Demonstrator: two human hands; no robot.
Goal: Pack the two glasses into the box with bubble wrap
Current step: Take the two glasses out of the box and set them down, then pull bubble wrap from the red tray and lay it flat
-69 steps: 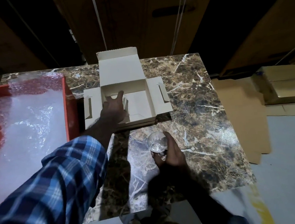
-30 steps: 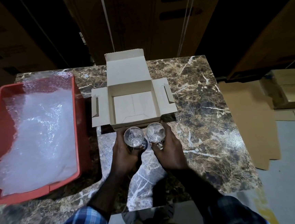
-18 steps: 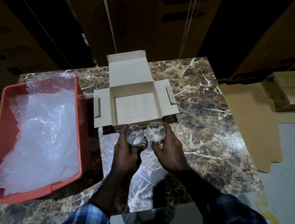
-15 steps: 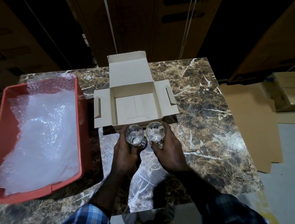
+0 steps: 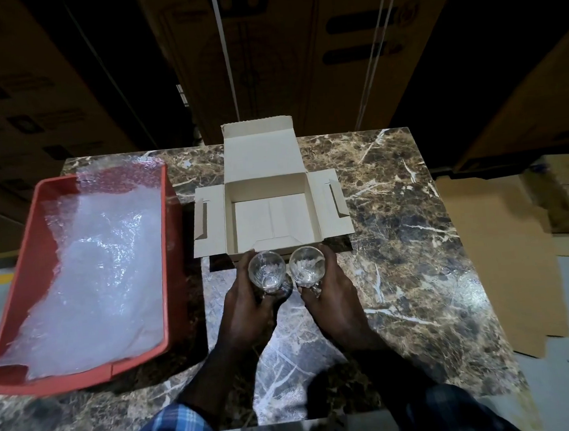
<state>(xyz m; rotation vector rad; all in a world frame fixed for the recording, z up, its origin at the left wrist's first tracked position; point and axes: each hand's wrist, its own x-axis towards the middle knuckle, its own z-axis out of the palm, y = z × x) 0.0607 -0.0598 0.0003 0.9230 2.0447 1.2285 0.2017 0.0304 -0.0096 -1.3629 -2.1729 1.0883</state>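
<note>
Your left hand (image 5: 246, 308) grips one glass (image 5: 266, 272) and your right hand (image 5: 335, 297) grips the other glass (image 5: 306, 267), both side by side on the marble table (image 5: 398, 239) just before the open box (image 5: 272, 213), with bubble wrap (image 5: 88, 267) lying in the red tray (image 5: 24, 282) at your left.

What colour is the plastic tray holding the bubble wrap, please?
The plastic tray is red-orange, seen clearly in the head view.
</note>
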